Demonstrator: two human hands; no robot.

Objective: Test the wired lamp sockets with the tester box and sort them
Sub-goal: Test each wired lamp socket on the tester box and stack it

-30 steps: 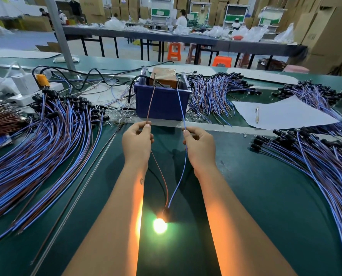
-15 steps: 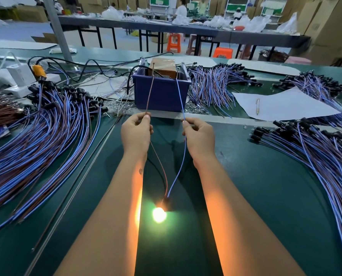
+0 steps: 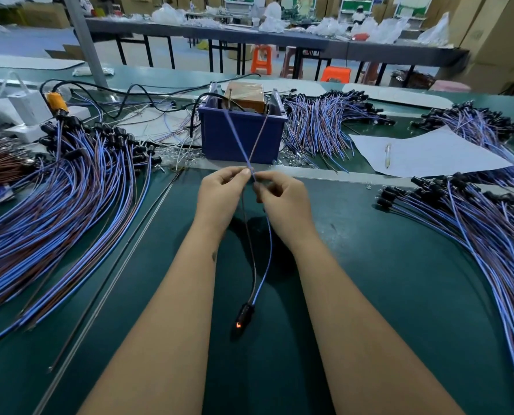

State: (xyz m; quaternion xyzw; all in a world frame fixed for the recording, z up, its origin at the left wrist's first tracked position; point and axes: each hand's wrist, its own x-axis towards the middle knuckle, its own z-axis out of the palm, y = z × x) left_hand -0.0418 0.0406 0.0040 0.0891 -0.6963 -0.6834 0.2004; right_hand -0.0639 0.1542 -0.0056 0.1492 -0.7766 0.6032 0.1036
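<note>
Both your forearms are stretching out over the green table (image 3: 399, 295), converging so your hands are nearly meeting just in front of the blue bin (image 3: 240, 136). Your left hand (image 3: 219, 199) is curling its fingers in and pinching the brown wire (image 3: 248, 235) between thumb and forefinger. Your right hand (image 3: 282, 199) is doing the same with the blue wire (image 3: 267, 250), fingers tucked under. Above your fingertips the two wires are crossing in an X and running up toward the bin's top, blue going left, brown going right; can't tell exactly what the tips are touching up there.

Below your hands both wires are hanging down together to the black lamp socket (image 3: 243, 317), which is sitting low between your forearms with just a tiny orange glow at its end.

The bin is holding a brownish tester box (image 3: 246, 95), with metal posts sticking up at its sides. Big piles of wired sockets are lying on your left (image 3: 55, 190) and right (image 3: 474, 220), plus another bunch (image 3: 318, 124) just right of the bin. A sheet of paper (image 3: 423, 151) with a pen (image 3: 387, 155) on it is sitting beyond that.
</note>
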